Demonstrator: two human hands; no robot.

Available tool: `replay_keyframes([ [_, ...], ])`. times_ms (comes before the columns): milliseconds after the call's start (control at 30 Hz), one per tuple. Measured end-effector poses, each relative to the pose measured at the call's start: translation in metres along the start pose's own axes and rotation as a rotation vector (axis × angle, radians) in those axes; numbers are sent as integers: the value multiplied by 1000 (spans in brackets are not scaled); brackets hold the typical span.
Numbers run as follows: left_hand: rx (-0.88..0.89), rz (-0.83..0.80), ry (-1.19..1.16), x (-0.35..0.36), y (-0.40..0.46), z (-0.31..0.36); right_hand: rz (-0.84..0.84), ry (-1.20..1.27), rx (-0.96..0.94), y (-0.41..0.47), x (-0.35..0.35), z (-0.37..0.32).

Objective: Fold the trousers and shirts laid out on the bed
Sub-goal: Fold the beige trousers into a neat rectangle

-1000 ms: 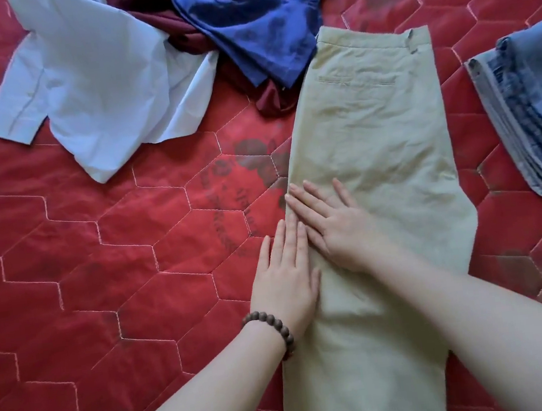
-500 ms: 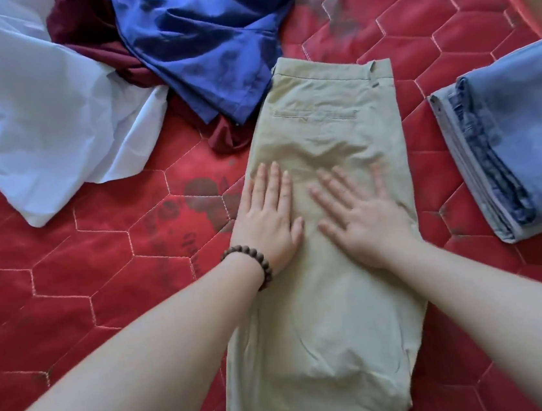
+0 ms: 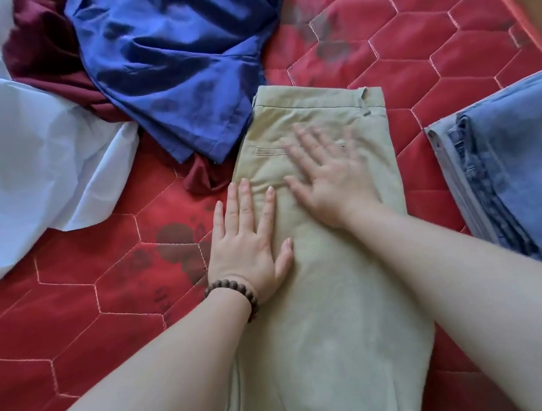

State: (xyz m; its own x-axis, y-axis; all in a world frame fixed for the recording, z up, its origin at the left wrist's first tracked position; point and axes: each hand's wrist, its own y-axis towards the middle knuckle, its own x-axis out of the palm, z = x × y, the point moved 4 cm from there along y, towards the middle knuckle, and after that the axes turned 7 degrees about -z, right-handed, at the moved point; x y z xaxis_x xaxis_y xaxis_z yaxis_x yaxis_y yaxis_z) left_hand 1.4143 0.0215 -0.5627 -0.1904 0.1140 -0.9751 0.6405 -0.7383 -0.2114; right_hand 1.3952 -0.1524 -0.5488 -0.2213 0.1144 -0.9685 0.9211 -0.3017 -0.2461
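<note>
Since half a second ago, both hands have slid toward the waistband of the khaki trousers (image 3: 330,266), the right hand (image 3: 330,178) farther and motion-blurred. Largest to smallest: red quilted bed (image 3: 74,329); trousers lying lengthwise down its middle, folded leg on leg, waistband at the far end; white shirt (image 3: 22,166), blue shirt (image 3: 178,57) and maroon garment (image 3: 43,55) heaped far-left; folded jeans (image 3: 522,170) right. Left hand (image 3: 250,241), bead bracelet (image 3: 235,293) on its wrist, presses the trousers' left edge with fingers straight and released; right fingers likewise flat, spread, grasping nothing.
</note>
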Motion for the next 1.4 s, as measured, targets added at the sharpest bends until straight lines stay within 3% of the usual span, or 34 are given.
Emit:
replay_keyframes([
  [100, 2, -8, -9, 2, 0, -1, -34, -65, 200, -8, -1, 61],
  [200, 4, -10, -1, 2, 0, -1, -95, -158, 312, -19, -6, 75],
  [300, 1, -5, -11, 1, 1, -1, -64, -91, 324, -39, -3, 25],
  [433, -3, -22, 19, -1, 1, -1, -103, 62, 115, -121, 36, -86],
  [500, -13, -40, 48, -3, 1, 0, -136, 57, 122, -159, 49, -84],
  [600, -9, -87, 90, -2, -15, 5, -48, 58, 258, -198, 50, -39],
  [700, 162, -152, 86, 10, -70, 23, -39, 22, 285, -215, 48, -22],
  [800, 235, -265, 31, 26, -141, 35, -67, 103, 355, -221, 53, -59],
  [933, 256, -290, 43, 40, -201, 33, -115, 152, 260, -259, 70, -142],
  [1067, 306, -277, 79, 43, -229, 4, -88, 127, 427, -321, 81, -129],
  [1167, 251, -283, 81, 43, -239, -7, -121, 169, 543, -353, 82, -114],
  [1233, 205, -277, 68, 41, -246, -2, -87, 257, 600, -363, 78, -118],
  [1400, 284, -347, -75, 38, -280, 27, 193, 821, 729, -386, 64, -134],
])
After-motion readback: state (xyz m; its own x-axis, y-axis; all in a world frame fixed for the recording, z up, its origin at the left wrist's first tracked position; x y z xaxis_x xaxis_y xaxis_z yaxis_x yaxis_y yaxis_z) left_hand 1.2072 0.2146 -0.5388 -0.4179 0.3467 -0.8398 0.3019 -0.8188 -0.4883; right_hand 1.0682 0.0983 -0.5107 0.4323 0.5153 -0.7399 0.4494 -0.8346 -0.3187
